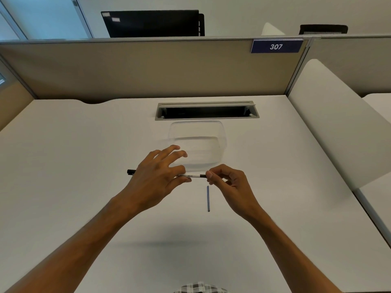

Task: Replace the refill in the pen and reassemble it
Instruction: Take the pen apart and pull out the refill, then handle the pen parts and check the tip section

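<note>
Checked cloth (201,288) shows at the near edge, and from there both forearms reach out over the white desk (63,166). Between the hands and a little nearer than them, a thin blue refill (208,198) lies alone on the desk, pointing near to far, just beside the right hand (228,182) but not touching it.

The risk, as I judge it, is at the pen's right end. If the right hand twists or pulls the dark tip too fast, the small piece can slip from the fingertips (209,175) and roll off. A sleeve or wrist could also sweep the loose refill away, because it lies so close under the right hand. I cannot tell whether the refill on the desk is the old one or the new one, so mixing them is possible too.

The pen (190,176) is held level above the desk, left to right. The left hand (156,176) grips its white barrel with thumb and forefinger; the other fingers are spread open. The right hand pinches the dark tip, its remaining fingers curled. The black cap end (131,171) sticks out at the left.

Farther away stands a clear plastic container (197,142), and beyond it a cable slot (207,111).
</note>
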A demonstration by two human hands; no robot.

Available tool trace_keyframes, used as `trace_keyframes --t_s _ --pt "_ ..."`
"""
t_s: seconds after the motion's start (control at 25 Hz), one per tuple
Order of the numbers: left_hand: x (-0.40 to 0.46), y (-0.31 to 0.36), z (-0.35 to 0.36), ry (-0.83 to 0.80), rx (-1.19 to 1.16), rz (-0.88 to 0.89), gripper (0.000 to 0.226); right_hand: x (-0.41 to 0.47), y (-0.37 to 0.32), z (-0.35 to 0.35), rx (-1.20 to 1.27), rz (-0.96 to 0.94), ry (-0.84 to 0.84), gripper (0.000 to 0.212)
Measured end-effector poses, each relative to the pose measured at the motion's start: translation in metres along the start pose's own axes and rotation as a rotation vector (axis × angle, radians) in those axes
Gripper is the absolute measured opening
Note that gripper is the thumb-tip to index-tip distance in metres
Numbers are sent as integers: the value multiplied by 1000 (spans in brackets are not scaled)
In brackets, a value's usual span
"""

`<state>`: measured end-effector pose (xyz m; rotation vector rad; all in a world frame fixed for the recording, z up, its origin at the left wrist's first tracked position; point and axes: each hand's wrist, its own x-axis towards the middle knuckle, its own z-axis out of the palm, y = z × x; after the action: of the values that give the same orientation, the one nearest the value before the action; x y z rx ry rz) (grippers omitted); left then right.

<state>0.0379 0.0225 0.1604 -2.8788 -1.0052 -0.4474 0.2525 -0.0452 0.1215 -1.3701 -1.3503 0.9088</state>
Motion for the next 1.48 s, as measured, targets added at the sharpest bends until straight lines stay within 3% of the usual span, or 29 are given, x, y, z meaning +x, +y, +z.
trace_keyframes --t_s 0.28,0.56,1.0,1.32,1.48 --pt "-1 0 0 5 -17 -10 47 -3 0 -6 65 26 -30 11" --pt "-2 0 1 7 -10 -4 46 -4 -5 -3 19 31 15 32" --pt "-4 -8 0 5 10 -17 45 -5 0 -8 87 30 3 5" --pt "-13 -17 0 -3 34 -35 45 -9 10 -6 135 66 116 6" --pt "-17 -21 1 -5 14 -37 42 -17 28 8 29 70 194 10"
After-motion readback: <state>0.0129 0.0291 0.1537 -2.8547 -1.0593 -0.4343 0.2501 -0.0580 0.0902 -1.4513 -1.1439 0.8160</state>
